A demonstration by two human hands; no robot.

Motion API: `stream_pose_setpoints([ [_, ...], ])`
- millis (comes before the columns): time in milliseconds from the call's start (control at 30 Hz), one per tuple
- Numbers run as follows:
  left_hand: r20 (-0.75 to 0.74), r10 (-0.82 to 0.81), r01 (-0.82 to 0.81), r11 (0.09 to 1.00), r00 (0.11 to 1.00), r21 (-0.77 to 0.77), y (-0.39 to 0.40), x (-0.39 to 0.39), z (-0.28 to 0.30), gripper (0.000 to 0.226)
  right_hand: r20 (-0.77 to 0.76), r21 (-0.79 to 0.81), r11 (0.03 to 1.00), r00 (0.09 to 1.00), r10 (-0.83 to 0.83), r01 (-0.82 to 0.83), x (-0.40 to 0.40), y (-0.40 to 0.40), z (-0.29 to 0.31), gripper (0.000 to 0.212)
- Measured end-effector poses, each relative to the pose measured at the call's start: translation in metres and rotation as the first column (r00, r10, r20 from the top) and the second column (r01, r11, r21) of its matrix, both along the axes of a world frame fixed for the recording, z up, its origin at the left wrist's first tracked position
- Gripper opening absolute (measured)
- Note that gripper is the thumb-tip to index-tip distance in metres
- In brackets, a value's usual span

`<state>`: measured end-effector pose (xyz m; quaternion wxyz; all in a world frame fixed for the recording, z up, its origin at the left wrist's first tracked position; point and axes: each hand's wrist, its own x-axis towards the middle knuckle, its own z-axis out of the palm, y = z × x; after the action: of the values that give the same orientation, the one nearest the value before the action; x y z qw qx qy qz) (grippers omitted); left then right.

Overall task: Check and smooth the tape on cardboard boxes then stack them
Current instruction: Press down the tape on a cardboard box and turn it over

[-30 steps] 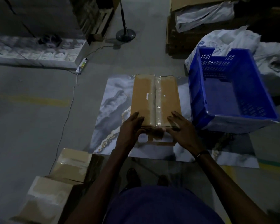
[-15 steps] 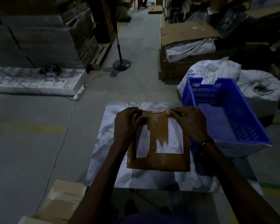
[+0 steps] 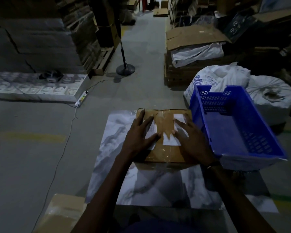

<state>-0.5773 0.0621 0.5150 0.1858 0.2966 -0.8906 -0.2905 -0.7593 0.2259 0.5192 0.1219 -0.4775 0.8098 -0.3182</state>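
Observation:
A brown cardboard box (image 3: 164, 125) lies flat on a marble-patterned sheet (image 3: 111, 140) on the floor. Its top face carries white labels and shiny clear tape. My left hand (image 3: 139, 137) lies spread on the left part of the top face, fingers straight and pointing away. Over the right label my right hand (image 3: 191, 140) presses flat, fingers splayed. Both palms cover the near half of the box top. More taped cardboard boxes (image 3: 62, 211) sit at the lower left by my knee.
A blue plastic crate (image 3: 262, 142) stands right against the box. White sacks (image 3: 222, 76) sit behind it. A fan stand (image 3: 125, 68), a power strip (image 3: 81, 98) with a trailing cable, stacked cartons and a pallet line the aisle.
The box was turned so its labelled face is up. My hands left its far edge and now press flat on the top face.

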Motion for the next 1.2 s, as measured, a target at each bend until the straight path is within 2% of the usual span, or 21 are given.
stream_pose_setpoints([
  [67,0.036,-0.004,0.005,1.0,0.999,-0.008,0.002,-0.002,-0.004,0.08,0.071,-0.028,1.0,0.997,-0.002,0.004,0.001,-0.004,-0.005,0.053],
  [333,0.046,0.027,-0.027,1.0,0.999,0.0,-0.007,-0.017,-0.014,0.076,-0.012,0.054,0.999,1.0,-0.003,0.004,-0.01,-0.021,-0.017,0.057],
  [533,-0.048,0.044,-0.041,0.998,0.998,0.049,-0.011,-0.026,-0.007,0.06,-0.044,0.096,0.995,0.999,-0.024,0.028,-0.017,-0.034,-0.022,0.059],
  [700,-0.065,0.047,-0.041,0.995,0.997,0.09,-0.016,-0.03,-0.004,0.055,-0.039,0.119,0.992,0.999,-0.03,0.035,-0.025,-0.041,-0.022,0.064],
  [767,-0.054,0.054,-0.051,0.997,0.997,0.059,-0.014,-0.031,-0.002,0.055,-0.056,0.135,0.989,0.997,-0.047,0.055,-0.024,-0.042,-0.024,0.064],
  [867,0.015,0.063,-0.061,0.993,0.998,-0.103,-0.008,-0.03,-0.003,0.054,-0.177,0.133,0.987,0.982,-0.069,0.093,-0.016,-0.038,-0.026,0.061],
  [933,0.017,0.049,-0.045,0.982,0.999,-0.183,-0.005,-0.028,-0.003,0.052,-0.199,0.108,0.99,0.978,-0.064,0.087,-0.012,-0.035,-0.026,0.056],
  [1100,0.005,0.048,-0.047,0.994,0.999,-0.101,-0.006,-0.028,-0.003,0.051,-0.132,0.091,0.993,0.99,-0.057,0.069,-0.01,-0.034,-0.022,0.05],
  [1200,0.044,0.042,-0.035,0.99,0.998,-0.133,-0.007,-0.03,-0.005,0.053,-0.137,0.084,0.995,0.99,-0.042,0.054,-0.013,-0.036,-0.022,0.051],
])
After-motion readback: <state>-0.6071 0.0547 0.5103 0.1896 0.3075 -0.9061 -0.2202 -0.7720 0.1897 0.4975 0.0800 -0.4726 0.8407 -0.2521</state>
